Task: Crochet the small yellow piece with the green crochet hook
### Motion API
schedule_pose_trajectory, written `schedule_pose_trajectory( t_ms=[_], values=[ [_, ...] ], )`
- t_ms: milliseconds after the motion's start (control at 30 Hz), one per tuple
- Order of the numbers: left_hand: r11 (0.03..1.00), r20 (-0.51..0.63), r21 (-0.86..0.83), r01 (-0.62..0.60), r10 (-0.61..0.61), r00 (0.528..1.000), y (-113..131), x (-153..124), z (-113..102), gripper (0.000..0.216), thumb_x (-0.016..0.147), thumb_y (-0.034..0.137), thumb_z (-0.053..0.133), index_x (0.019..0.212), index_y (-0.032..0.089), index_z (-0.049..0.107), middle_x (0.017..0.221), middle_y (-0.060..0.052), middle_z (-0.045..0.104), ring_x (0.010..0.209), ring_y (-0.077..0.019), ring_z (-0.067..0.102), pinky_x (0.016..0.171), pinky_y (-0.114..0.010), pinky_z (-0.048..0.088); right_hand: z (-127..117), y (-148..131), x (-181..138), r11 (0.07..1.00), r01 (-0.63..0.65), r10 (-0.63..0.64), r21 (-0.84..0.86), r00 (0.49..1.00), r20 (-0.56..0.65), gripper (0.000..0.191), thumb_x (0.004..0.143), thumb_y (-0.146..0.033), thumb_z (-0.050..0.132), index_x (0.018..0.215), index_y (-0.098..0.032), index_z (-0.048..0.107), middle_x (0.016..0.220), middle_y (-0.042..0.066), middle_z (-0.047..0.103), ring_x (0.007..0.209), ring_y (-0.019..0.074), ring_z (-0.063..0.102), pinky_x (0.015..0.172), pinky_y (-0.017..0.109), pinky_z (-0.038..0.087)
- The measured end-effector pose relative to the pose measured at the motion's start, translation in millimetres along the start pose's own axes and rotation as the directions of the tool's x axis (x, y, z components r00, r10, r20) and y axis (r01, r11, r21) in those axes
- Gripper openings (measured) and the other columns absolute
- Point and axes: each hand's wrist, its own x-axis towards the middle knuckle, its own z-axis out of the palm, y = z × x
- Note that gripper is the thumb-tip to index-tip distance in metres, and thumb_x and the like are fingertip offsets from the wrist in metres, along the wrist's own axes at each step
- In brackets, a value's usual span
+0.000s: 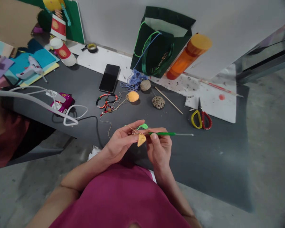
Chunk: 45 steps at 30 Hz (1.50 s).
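Our L hand (120, 142) pinches yellow crochet piece (141, 140) w/ fingers narrow, keeping it steady; R hand (159, 148) fingers closed round green crochet hook (165, 134), held pencil-style for control.

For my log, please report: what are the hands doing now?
Left hand: pinching small yellow crochet piece. Right hand: gripping green crochet hook. White cable lies off to the left, apart from the hands.

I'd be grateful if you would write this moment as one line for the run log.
left hand: holds yellow crochet piece | right hand: holds green crochet hook | nearby: red-and-yellow scissors
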Motion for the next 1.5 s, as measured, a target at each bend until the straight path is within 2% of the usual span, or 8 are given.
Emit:
schedule_pose_trajectory(
  t_ms=[167,333,533,600,733,867,1300,1500],
  values=[
    [0.996,-0.013,0.049,-0.073,0.074,0.997,1.1,-1.5,1.4,0.046,0.07,0.021,0.089,0.114,0.026,0.08,0.091,-0.001,0.079,0.095,-0.0161,0.071,0.099,-0.033,0.046,-2.0,9.2,-1.3,0.994,0.095,-0.095,-0.054,0.995,0.005,0.012,0.085,-0.038,0.078,0.086,-0.027,0.075,0.078,-0.002,0.079,0.07,0.0167,0.077,0.068,0.031,0.062],
    [0.989,-0.031,0.099,-0.113,0.116,0.993,3.2,-0.1,-0.4,0.043,0.07,0.023,0.091,0.111,0.025,0.081,0.08,0.002,0.075,0.08,-0.0104,0.068,0.086,-0.027,0.05,-9.5,-1.0,1.7,0.959,0.232,-0.208,-0.162,0.966,0.154,0.01,0.094,-0.024,0.068,0.098,-0.03,0.076,0.087,-0.001,0.082,0.083,0.0164,0.078,0.076,0.032,0.061],
    [0.986,-0.076,0.11,-0.127,0.135,0.988,2.0,1.1,0.6,0.056,0.067,0.018,0.092,0.121,0.025,0.077,0.073,0.005,0.07,0.069,-0.0067,0.061,0.072,-0.021,0.048,-3.2,-7.2,0.8,0.665,0.644,-0.539,-0.378,0.765,0.353,0.032,0.089,-0.012,0.071,0.112,-0.033,0.076,0.105,0.002,0.083,0.086,0.0189,0.077,0.073,0.036,0.06],
    [0.995,-0.055,0.075,-0.07,0.074,0.996,2.7,0.8,1.1,0.057,0.068,0.018,0.091,0.123,0.024,0.076,0.072,0.006,0.068,0.067,-0.0063,0.06,0.072,-0.021,0.047,0.5,-2.6,-3.3,0.701,0.607,-0.555,-0.375,0.794,0.248,0.029,0.089,-0.012,0.071,0.108,-0.033,0.077,0.1,0.001,0.083,0.081,0.0177,0.076,0.071,0.035,0.06],
    [1.0,-0.007,-0.001,0.027,-0.027,1.0,4.1,0.4,0.7,0.06,0.068,0.019,0.091,0.125,0.024,0.074,0.076,0.005,0.07,0.071,-0.0068,0.062,0.076,-0.021,0.047,2.3,6.7,-12.2,0.87,0.394,-0.403,-0.296,0.914,0.031,0.012,0.093,-0.022,0.067,0.096,-0.029,0.076,0.085,0.0,0.08,0.08,0.0185,0.076,0.077,0.039,0.062],
    [0.999,0.013,-0.02,0.035,-0.034,0.999,4.3,0.9,-1.2,0.067,0.068,0.018,0.091,0.132,0.025,0.07,0.078,0.005,0.07,0.078,-0.0085,0.065,0.082,-0.022,0.047,-2.8,6.0,-16.9,0.92,0.251,-0.284,-0.301,0.956,-0.069,0.007,0.094,-0.028,0.066,0.097,-0.025,0.072,0.085,0.0,0.077,0.075,0.0173,0.076,0.07,0.035,0.061],
    [0.997,0.107,-0.004,0.076,-0.075,0.991,-0.8,0.9,-9.6,0.053,0.067,0.026,0.092,0.118,0.025,0.078,0.082,0.0,0.072,0.082,-0.0147,0.069,0.088,-0.029,0.049,-6.2,-4.1,-7.1,0.995,0.048,-0.05,-0.086,0.998,-0.024,0.018,0.097,-0.045,0.059,0.095,-0.027,0.06,0.075,-0.002,0.072,0.056,0.0144,0.069,0.055,0.029,0.056],
    [0.994,0.118,0.106,-0.023,0.011,0.993,-3.3,-0.6,-4.1,0.05,0.069,0.024,0.091,0.118,0.03,0.079,0.102,-0.002,0.08,0.084,-0.0121,0.068,0.085,-0.027,0.048,3.0,5.5,-10.7,0.992,0.12,-0.12,-0.044,0.993,0.016,0.015,0.092,-0.042,0.067,0.091,-0.028,0.067,0.075,-0.001,0.076,0.073,0.0196,0.076,0.073,0.037,0.062]
  ],
)
